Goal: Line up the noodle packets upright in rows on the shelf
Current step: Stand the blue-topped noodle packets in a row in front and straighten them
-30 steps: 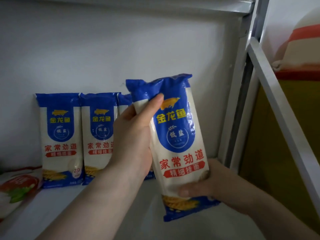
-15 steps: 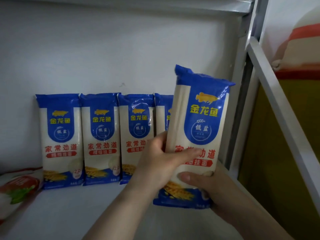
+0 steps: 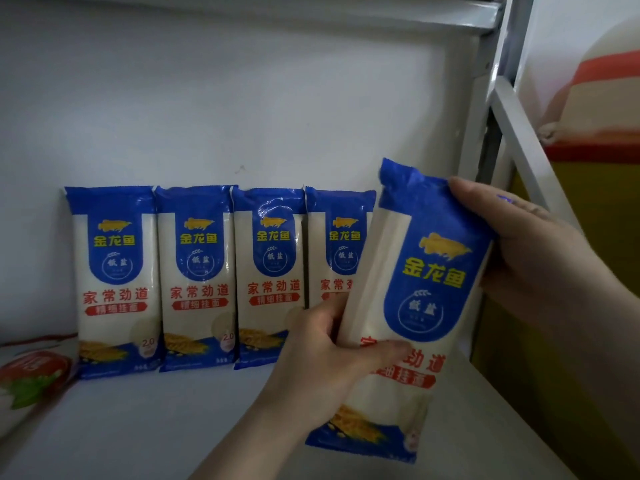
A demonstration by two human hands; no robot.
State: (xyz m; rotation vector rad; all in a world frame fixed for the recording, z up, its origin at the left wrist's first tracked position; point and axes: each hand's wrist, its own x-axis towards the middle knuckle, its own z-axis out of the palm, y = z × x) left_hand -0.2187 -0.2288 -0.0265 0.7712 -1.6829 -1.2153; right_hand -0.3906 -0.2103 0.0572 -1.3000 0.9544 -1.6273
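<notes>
Both hands grip a tilted noodle packet [image 3: 415,299] (blue-topped) beside four upright packets [image 3: 214,278] on the shelf [image 3: 138,427].

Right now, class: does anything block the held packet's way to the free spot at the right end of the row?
Nothing visible does. The held packet, gripped by the left hand and right hand, tilts in front of the fourth packet; the bare shelf beside it shows nothing in the way.

You have one view only, from the camera on your head, so nothing is shared with a second one. It looks forward and slightly down into a shelf bay [image 3: 145,427], facing the white back wall [image 3: 242,98] nearly square on. It sits close: the shelf above [image 3: 311,12] cuts the top edge, the right upright [image 3: 498,81] leans with wide-angle bend.
</notes>
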